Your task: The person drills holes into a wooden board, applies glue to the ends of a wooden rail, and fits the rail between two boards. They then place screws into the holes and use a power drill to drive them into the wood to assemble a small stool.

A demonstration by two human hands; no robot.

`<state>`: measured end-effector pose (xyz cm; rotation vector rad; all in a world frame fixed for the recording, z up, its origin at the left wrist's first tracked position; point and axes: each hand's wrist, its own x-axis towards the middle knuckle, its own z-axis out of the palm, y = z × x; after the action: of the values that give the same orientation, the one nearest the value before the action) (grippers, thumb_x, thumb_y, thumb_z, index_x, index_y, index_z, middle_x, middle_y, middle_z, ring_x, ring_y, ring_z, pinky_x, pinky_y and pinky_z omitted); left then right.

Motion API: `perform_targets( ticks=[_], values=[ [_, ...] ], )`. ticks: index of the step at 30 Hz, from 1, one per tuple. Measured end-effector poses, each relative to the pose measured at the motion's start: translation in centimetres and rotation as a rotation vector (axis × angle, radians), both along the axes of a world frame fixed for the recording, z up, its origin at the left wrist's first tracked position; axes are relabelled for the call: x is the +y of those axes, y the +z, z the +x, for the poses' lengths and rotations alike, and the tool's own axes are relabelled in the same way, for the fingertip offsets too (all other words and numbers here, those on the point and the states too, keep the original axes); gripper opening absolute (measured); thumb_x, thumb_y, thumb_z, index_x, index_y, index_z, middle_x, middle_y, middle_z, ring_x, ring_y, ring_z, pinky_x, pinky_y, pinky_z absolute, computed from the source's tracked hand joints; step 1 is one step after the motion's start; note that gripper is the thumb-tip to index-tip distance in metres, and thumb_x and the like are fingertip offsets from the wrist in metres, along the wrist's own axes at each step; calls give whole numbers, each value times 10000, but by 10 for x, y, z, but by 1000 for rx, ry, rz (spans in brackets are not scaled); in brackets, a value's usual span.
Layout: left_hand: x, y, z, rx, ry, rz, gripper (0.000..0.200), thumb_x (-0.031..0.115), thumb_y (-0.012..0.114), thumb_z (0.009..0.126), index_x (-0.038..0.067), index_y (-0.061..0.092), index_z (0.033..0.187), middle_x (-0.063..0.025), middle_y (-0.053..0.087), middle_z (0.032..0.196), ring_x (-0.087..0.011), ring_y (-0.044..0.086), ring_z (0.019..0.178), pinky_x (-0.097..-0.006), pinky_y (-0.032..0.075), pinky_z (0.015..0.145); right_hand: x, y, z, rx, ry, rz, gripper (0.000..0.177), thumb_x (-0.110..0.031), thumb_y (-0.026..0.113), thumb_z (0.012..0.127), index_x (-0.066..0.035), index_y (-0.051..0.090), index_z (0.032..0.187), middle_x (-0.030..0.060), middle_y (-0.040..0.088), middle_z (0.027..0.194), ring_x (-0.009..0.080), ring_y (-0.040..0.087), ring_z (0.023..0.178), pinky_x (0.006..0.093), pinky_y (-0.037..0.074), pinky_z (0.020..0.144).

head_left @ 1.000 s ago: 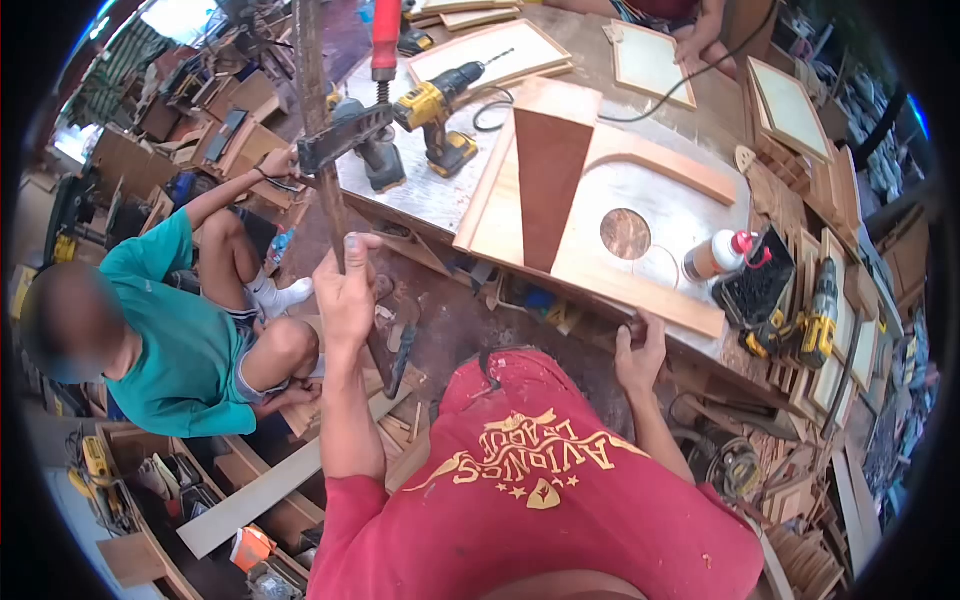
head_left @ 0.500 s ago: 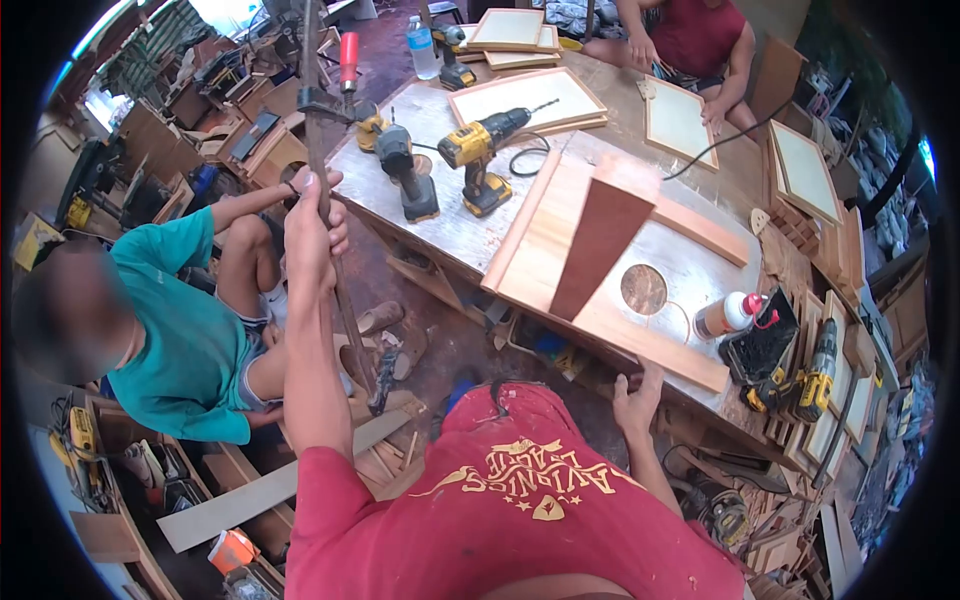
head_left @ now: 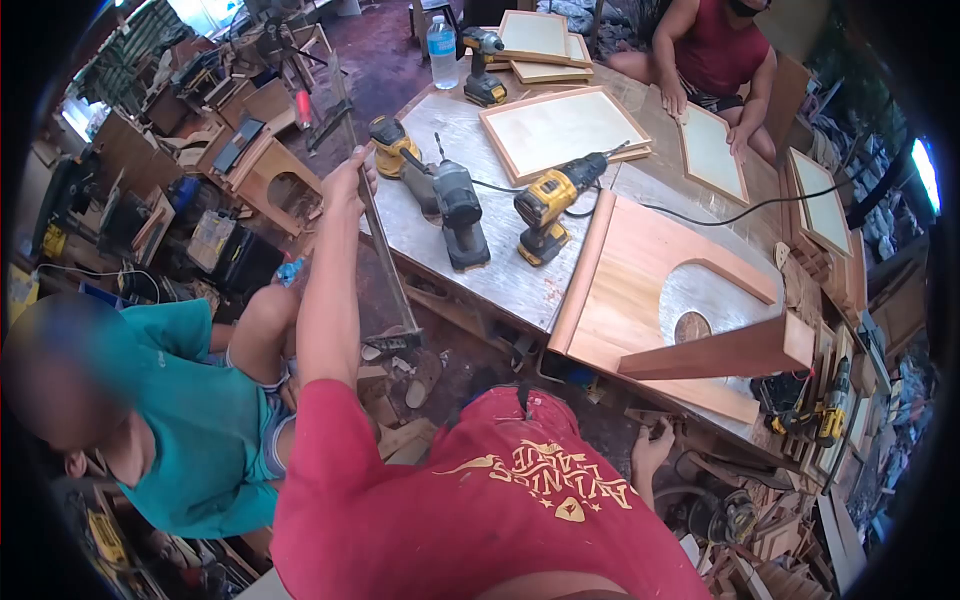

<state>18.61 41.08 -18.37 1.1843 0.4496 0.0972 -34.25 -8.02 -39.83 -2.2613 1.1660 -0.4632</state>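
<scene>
My left hand (head_left: 347,187) is wrapped round the steel bar of a long bar clamp (head_left: 385,255), which has a red handle near its top end. The clamp hangs aslant beside the left edge of the table. My right hand (head_left: 654,448) is low, by the near table edge, its fingers loosely bent and apart with nothing in them. On the table lies a wooden panel (head_left: 625,265) with a curved cutout. A reddish-brown board (head_left: 720,350) juts up from its near side and hides part of it.
A yellow drill (head_left: 550,205), a dark cordless driver (head_left: 460,215) and a sander (head_left: 395,150) stand on the table (head_left: 520,290). Behind them lie framed panels (head_left: 560,130). A person in teal (head_left: 200,400) sits at left; another (head_left: 715,55) handles a framed panel across the table.
My left hand has carried the clamp slightly, and its lower end now sits nearer the table. My right hand has dropped away from the panel's near edge. My view has shifted.
</scene>
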Motion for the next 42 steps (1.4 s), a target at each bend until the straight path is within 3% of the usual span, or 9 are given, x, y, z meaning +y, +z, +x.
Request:
perform_targets(
  ticks=[14,19,23,25,27,31,33,35,42],
  values=[
    [51,-189,153,350,307,2,277,126,735,906,-67,636,1079,-184,671,958,-334,719,750,-460,616,597,78,-23,-85,190,-353,120,468,-49,688,767,19,602,1222,200,641,1106,300,648,990,400,515,866],
    [16,-121,153,471,254,453,465,241,816,822,-84,651,1110,-199,702,1040,-277,729,883,-421,616,702,94,8,-54,144,-354,224,419,-36,663,787,32,606,1197,190,665,1044,276,657,970,387,518,852],
    [43,-185,204,490,229,824,662,434,760,838,-119,633,1179,-216,705,1120,-296,690,1087,-459,563,912,94,27,-16,83,-282,216,350,-16,651,819,35,611,1163,176,676,1033,277,660,964,387,515,865],
    [55,-180,201,389,-23,1502,688,631,544,913,94,625,1334,-205,655,1284,-356,642,1178,-519,479,1000,86,21,-15,133,-218,137,334,-22,660,837,36,609,1162,169,682,1045,307,658,975,399,504,903],
    [66,-168,194,326,-169,1698,575,559,501,945,180,615,1363,-214,637,1315,-382,630,1194,-563,470,998,76,-3,-19,37,-230,134,376,-36,682,853,8,608,1219,145,681,1081,231,651,1013,349,498,930],
    [133,-246,252,-33,-489,1510,636,546,494,958,107,503,1418,-284,588,1338,-468,562,1248,-509,452,1031,96,48,25,131,-116,-52,434,-85,675,856,1,595,1274,205,635,1251,323,624,1152,378,467,1024],
    [110,-247,213,-454,-270,1080,689,526,549,945,-29,571,1353,-264,651,1270,-400,624,1188,-462,467,1012,99,64,40,25,-116,35,461,-82,682,832,-29,602,1283,216,622,1179,385,595,1121,429,467,985],
    [103,-223,182,-142,-297,1355,647,476,548,964,-80,621,1287,-256,678,1228,-380,637,1162,-422,461,1021,94,68,43,21,-58,-37,498,-82,675,819,-43,585,1307,213,595,1151,389,571,1102,452,466,969],
    [103,-210,127,-88,-363,1302,548,416,550,984,-66,684,1209,-224,720,1122,-312,669,1064,-376,487,916,59,108,78,107,218,-296,554,-80,685,761,-86,581,1306,195,559,1114,399,529,1065,485,463,924]
  ],
)
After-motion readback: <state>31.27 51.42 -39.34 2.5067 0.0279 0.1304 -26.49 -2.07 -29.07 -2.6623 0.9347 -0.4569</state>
